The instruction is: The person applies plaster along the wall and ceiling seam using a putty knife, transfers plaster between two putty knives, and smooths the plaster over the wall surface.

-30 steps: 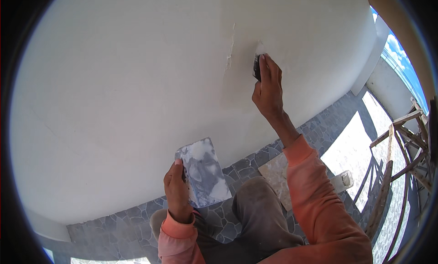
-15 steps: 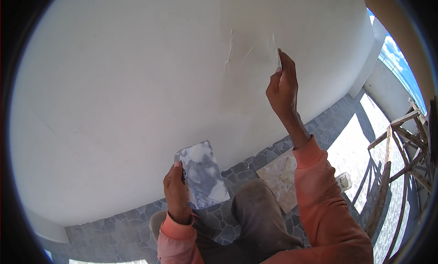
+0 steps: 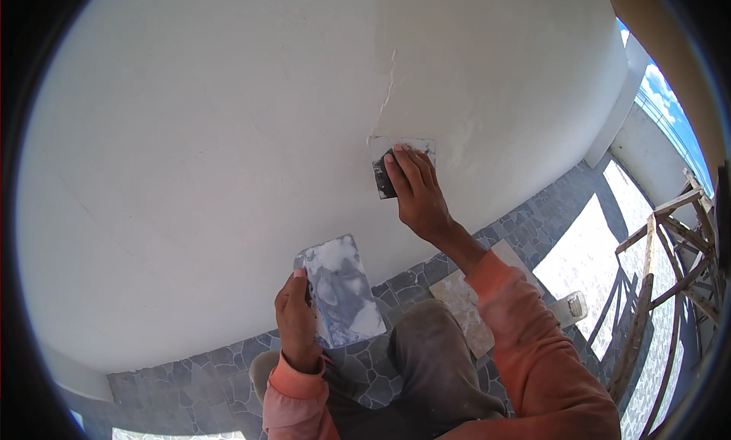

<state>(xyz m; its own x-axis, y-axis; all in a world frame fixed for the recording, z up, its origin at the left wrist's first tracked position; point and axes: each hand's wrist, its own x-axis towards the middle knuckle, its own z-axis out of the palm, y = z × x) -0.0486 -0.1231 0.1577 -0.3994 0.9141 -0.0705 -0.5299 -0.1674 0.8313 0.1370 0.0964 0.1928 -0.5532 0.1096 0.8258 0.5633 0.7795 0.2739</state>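
My right hand [image 3: 417, 189] is closed on a putty knife [image 3: 384, 177] with a dark handle part and a wide, pale-smeared blade. Its blade lies against the white wall [image 3: 228, 135], just below a thin raised ridge of putty [image 3: 390, 86]. To the right of that ridge the wall has a slightly darker, damp-looking patch. Lower down, my left hand [image 3: 295, 310] grips the left edge of a flat rectangular plate [image 3: 340, 288], whose grey face carries white putty. The fingers of that hand are partly hidden behind the plate.
Grey stone-patterned floor [image 3: 190, 387] runs along the wall's foot. A beige marbled slab [image 3: 464, 310] lies beyond my knee. A whitish container [image 3: 569, 308] stands right of my right sleeve. At the far right is a rough wooden frame [image 3: 662, 250].
My right hand has moved down and left with the putty knife, which has turned from edge-on to flat against the wall. The left hand and plate have barely moved.
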